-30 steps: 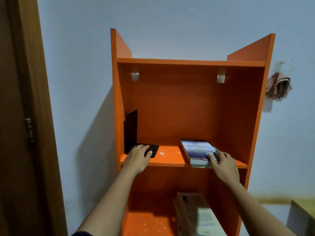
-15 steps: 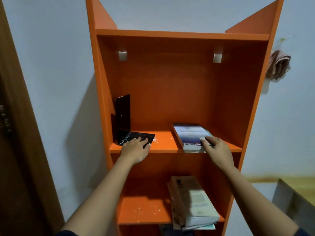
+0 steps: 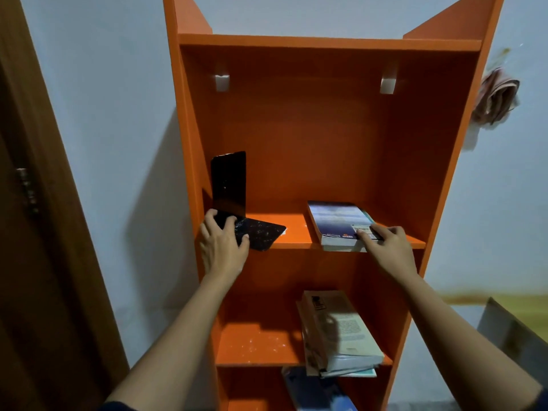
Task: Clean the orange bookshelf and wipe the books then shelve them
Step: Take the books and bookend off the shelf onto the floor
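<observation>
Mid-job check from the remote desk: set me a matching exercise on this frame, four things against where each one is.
Things:
1. black bookend
2. blue-covered book
3. stack of pale books
4. bunched cloth

Places:
A. lying flat on the lower shelf, right side
B. on the wall to the right of the orange bookshelf
C. upper shelf, left end, under the left hand
D. upper shelf, right side, front edge touched by the right hand

Pairs: 1-C, 2-D, 3-A, 4-B
</observation>
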Available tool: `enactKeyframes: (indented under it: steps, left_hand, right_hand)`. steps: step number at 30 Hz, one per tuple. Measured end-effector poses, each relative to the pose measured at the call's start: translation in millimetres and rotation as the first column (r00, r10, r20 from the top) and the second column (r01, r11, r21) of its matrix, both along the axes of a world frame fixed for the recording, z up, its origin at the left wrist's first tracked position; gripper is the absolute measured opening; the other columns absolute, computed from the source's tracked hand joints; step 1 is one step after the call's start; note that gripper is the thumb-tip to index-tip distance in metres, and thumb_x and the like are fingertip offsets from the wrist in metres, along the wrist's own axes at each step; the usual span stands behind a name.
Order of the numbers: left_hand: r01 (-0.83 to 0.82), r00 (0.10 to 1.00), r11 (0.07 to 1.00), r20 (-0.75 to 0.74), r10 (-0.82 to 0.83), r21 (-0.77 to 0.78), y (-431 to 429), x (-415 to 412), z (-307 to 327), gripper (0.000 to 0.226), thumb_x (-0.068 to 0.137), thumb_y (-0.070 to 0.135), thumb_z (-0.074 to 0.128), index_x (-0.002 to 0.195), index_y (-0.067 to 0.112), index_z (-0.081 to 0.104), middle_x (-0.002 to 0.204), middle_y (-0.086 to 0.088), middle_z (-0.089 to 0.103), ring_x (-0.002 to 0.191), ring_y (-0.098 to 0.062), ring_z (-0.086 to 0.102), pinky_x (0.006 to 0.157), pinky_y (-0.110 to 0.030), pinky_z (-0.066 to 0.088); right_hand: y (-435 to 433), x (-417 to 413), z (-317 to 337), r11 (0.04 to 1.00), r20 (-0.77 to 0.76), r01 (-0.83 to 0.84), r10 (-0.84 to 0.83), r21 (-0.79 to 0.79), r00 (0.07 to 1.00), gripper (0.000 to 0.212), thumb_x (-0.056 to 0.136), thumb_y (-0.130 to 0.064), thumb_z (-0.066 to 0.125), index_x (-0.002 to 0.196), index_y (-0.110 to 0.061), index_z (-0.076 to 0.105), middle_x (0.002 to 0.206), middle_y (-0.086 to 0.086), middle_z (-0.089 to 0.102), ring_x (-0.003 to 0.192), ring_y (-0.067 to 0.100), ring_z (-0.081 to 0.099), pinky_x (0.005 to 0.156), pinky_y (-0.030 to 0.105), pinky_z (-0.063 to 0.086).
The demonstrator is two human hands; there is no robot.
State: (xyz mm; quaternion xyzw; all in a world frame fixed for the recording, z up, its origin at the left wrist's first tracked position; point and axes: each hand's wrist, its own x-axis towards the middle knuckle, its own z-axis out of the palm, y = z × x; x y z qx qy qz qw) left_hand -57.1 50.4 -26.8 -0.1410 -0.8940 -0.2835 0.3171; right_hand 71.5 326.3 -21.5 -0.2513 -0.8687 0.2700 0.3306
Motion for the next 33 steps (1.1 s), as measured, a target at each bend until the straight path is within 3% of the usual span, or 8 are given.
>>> enactKeyframes:
  steps: [8, 11, 17, 22, 26, 29, 31, 33]
  left_hand:
    - [0.074, 0.978, 0.994, 0.189, -0.088, 0.079, 0.6, -22.8, 4.8, 0.064, 0.082, 0.037, 0.068, 0.136, 0.018, 0.041, 0.144, -0.016, 0.022, 0.132, -0.034, 0.030, 0.104, -0.046, 0.038]
    - [0.126, 0.960, 0.974, 0.226, -0.167, 0.187, 1.8, -28.4, 4.0, 0.064, 0.083, 0.033, 0.068, 0.136, 0.012, 0.040, 0.129, -0.012, 0.036, 0.115, -0.030, 0.048, 0.090, -0.042, 0.050]
    - [0.118, 0.980, 0.972, 0.137, -0.148, 0.202, 6.0, -14.1, 2.9, 0.048, 0.088, 0.017, 0.063, 0.132, 0.006, 0.047, 0.121, -0.011, 0.046, 0.099, -0.026, 0.056, 0.070, -0.032, 0.050]
    - [0.121, 0.975, 0.975, 0.161, -0.152, 0.188, 5.6, -7.2, 1.5, 0.045, 0.092, 0.007, 0.052, 0.137, 0.009, 0.046, 0.117, -0.018, 0.051, 0.099, -0.029, 0.055, 0.072, -0.031, 0.047]
    - [0.146, 0.966, 0.975, 0.187, -0.177, 0.169, 6.6, -9.5, 1.6, 0.047, 0.094, 0.009, 0.050, 0.140, 0.012, 0.042, 0.119, -0.019, 0.053, 0.098, -0.034, 0.059, 0.080, -0.046, 0.054]
    - [0.160, 0.963, 0.977, 0.197, -0.186, 0.143, 7.2, -12.9, 2.6, 0.050, 0.093, 0.012, 0.053, 0.141, 0.016, 0.040, 0.118, -0.018, 0.055, 0.094, -0.036, 0.061, 0.077, -0.045, 0.055]
    - [0.166, 0.960, 0.975, 0.204, -0.194, 0.147, 8.1, -14.3, 2.5, 0.051, 0.093, 0.014, 0.054, 0.142, 0.018, 0.040, 0.120, -0.017, 0.055, 0.094, -0.036, 0.061, 0.075, -0.044, 0.054]
    - [0.164, 0.959, 0.974, 0.204, -0.195, 0.160, 10.9, -14.4, 2.8, 0.051, 0.093, 0.014, 0.054, 0.142, 0.018, 0.040, 0.123, -0.016, 0.054, 0.097, -0.034, 0.061, 0.076, -0.042, 0.053]
  right_hand:
    - [4.0, -3.1, -0.1, 0.977, -0.125, -0.138, 0.119, -0.162, 0.985, 0.052, 0.088, -0.036, 0.063, 0.131, -0.008, 0.054, 0.126, 0.014, 0.050, 0.118, 0.028, 0.049, 0.096, 0.043, 0.045]
    - [5.3, -3.0, -0.1, 0.960, -0.204, -0.167, 0.120, -0.227, 0.971, 0.052, 0.084, -0.032, 0.069, 0.127, -0.005, 0.058, 0.127, 0.014, 0.057, 0.117, 0.026, 0.053, 0.098, 0.041, 0.045]
    - [-3.2, 1.0, -3.3, 0.921, -0.282, -0.178, 0.079, -0.347, 0.956, 0.057, 0.076, -0.034, 0.077, 0.123, -0.006, 0.061, 0.125, 0.009, 0.062, 0.119, 0.022, 0.054, 0.103, 0.036, 0.043]
    - [-2.6, 7.8, -4.8, 0.907, -0.294, -0.180, 0.065, -0.381, 0.954, 0.059, 0.070, -0.034, 0.081, 0.121, -0.011, 0.063, 0.122, 0.011, 0.060, 0.111, 0.023, 0.058, 0.076, 0.024, 0.051]
    - [11.6, 12.4, 2.9, 0.828, -0.219, -0.246, 0.153, -0.504, 0.964, 0.076, 0.058, -0.040, 0.083, 0.125, -0.017, 0.058, 0.124, 0.011, 0.058, 0.104, 0.026, 0.062, 0.085, 0.042, 0.055]
    - [18.3, 13.9, 12.3, 0.742, -0.158, -0.295, 0.252, -0.602, 0.955, 0.090, 0.047, -0.043, 0.088, 0.127, -0.015, 0.056, 0.121, 0.011, 0.059, 0.096, 0.022, 0.064, 0.073, 0.034, 0.056]
    - [18.9, 14.6, 16.9, 0.671, -0.142, -0.357, 0.354, -0.650, 0.924, 0.072, 0.065, -0.034, 0.083, 0.128, -0.016, 0.055, 0.115, 0.007, 0.062, 0.091, 0.018, 0.062, 0.068, 0.028, 0.054]
    - [18.9, 14.2, 19.2, 0.597, -0.171, -0.408, 0.413, -0.691, 0.895, 0.058, 0.077, -0.024, 0.074, 0.131, -0.020, 0.053, 0.111, 0.002, 0.062, 0.092, 0.017, 0.060, 0.078, 0.033, 0.053]
